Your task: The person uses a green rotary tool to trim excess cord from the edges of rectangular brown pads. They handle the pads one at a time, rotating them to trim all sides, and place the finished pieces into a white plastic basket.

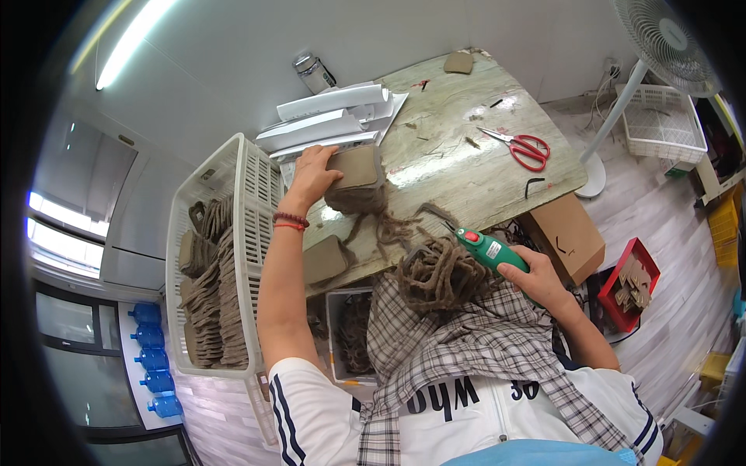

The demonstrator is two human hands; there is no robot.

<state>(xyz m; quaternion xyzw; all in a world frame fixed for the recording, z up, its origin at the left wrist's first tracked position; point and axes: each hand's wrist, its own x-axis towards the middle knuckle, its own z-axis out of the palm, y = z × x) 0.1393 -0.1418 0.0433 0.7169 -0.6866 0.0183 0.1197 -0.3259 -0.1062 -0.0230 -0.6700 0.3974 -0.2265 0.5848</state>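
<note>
My left hand [313,177] grips the left side of a stack of brown flat pads [357,168] at the near-left part of the table; its fingers rest along the top. My right hand [536,278] is wrapped round a green handheld tool [491,250] with a red button and a thin, dark tip pointing left toward the table. Below that tip, a tangled bundle of fuzzy brown strips [437,276] lies on my checked apron. Loose brown fibre strands [388,227] trail between the stack and the bundle. One more brown pad [325,260] sits at the table's near-left edge.
Red-handled scissors [530,151] and dark scraps lie on the table [443,171]. White paper rolls [334,105] and a flask [314,72] stand behind. Left is a white crate [250,256] of stacked brown pads; right are a cardboard box [567,233], red tray [653,268] and fan [668,39].
</note>
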